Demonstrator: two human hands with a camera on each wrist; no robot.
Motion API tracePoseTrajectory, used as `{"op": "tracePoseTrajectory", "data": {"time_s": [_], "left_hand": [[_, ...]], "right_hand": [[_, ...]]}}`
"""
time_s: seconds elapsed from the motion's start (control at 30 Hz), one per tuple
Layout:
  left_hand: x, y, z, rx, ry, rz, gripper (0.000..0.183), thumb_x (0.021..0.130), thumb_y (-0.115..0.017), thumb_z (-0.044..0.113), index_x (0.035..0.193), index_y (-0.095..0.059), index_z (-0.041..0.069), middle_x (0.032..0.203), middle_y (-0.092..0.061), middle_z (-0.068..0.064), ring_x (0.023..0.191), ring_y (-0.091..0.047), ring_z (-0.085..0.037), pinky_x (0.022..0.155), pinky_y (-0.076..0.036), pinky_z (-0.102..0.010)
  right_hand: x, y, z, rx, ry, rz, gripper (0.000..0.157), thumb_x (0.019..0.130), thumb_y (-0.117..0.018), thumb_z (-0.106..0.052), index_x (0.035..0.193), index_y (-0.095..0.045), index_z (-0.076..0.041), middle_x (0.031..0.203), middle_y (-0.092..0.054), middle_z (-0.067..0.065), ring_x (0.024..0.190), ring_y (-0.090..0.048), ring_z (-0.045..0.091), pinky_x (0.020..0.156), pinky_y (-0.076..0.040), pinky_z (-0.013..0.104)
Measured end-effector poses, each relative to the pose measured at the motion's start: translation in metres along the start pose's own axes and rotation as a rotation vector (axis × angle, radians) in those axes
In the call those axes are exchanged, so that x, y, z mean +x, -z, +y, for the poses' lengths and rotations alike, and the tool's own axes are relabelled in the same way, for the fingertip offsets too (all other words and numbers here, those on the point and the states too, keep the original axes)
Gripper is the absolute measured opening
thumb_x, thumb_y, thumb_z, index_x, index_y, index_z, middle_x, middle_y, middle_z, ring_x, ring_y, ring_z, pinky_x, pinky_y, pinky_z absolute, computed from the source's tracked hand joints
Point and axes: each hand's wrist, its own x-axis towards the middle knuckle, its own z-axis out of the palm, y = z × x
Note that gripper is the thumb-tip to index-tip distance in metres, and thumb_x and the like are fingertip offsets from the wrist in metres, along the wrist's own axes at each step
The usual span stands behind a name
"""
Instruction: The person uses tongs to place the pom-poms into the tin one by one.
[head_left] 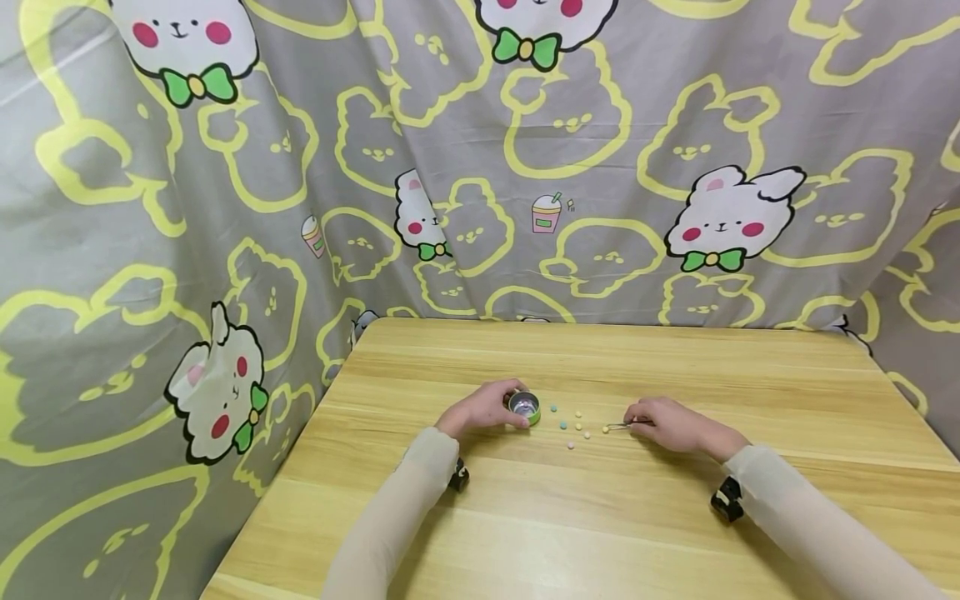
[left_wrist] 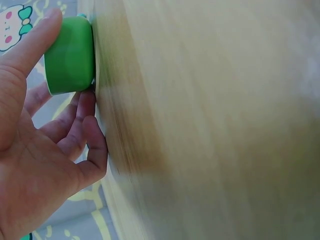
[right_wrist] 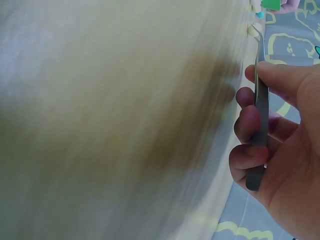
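Note:
My left hand (head_left: 486, 407) grips a small green cup (left_wrist: 70, 57) with a metal inside, thumb on one side and fingers on the other; it stands upright on the wooden table. In my right hand (head_left: 669, 423) are metal tweezers (right_wrist: 261, 120) with a bent tip, pinched between thumb and fingers. Their tips reach a small yellow ball (head_left: 606, 430), overlapping it in the right wrist view. Between the cup and the tweezers lie several more little balls: blue ones (head_left: 563, 425), yellow ones (head_left: 578, 414), a whitish one (head_left: 587, 435) and a pale pink one (head_left: 570, 445).
The table (head_left: 540, 525) is light wood-grain and runs back to a grey curtain (head_left: 465, 142) with yellow outlines and white cartoon animals. This curtain also hangs along the left and right sides. A black wrist camera (head_left: 727, 500) sits under the right sleeve.

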Motion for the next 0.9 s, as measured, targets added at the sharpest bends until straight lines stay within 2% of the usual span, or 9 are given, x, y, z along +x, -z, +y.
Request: {"op": "tracePoseTrajectory", "data": {"time_s": [0.27,0.5,0.9], "left_hand": [[0.001,0.0,0.0,-0.003,0.01,-0.001,0.05,0.078,-0.078,0.034,0.12,-0.056,0.022,0.101,-0.058,0.007,0.091,-0.054,-0.01,0.08,-0.044,-0.029],[0.0,0.0,0.001,-0.002,0.013,-0.001,0.05,0.078,-0.078,0.034,0.121,-0.055,0.022,0.101,-0.058,0.008,0.091,-0.055,-0.01,0.08,-0.044,-0.029],[-0.001,0.0,0.002,-0.003,0.014,-0.007,0.048,0.078,-0.078,0.033,0.119,-0.056,0.022,0.101,-0.059,0.005,0.089,-0.055,-0.01,0.078,-0.044,-0.028]], "right_hand": [[0.0,-0.001,0.005,0.05,-0.019,0.019,0.011,0.094,-0.058,-0.012,0.1,-0.067,-0.015,0.091,-0.06,-0.008,0.082,-0.057,0.01,0.069,-0.046,0.034],[0.004,0.003,0.002,0.075,-0.047,0.053,0.013,0.095,-0.056,-0.011,0.103,-0.067,-0.009,0.096,-0.065,-0.002,0.089,-0.06,0.016,0.075,-0.048,0.037],[0.018,0.007,-0.001,0.162,-0.064,0.058,0.014,0.097,-0.055,-0.012,0.104,-0.066,-0.01,0.093,-0.064,0.001,0.079,-0.052,0.009,0.069,-0.044,0.03]]}}
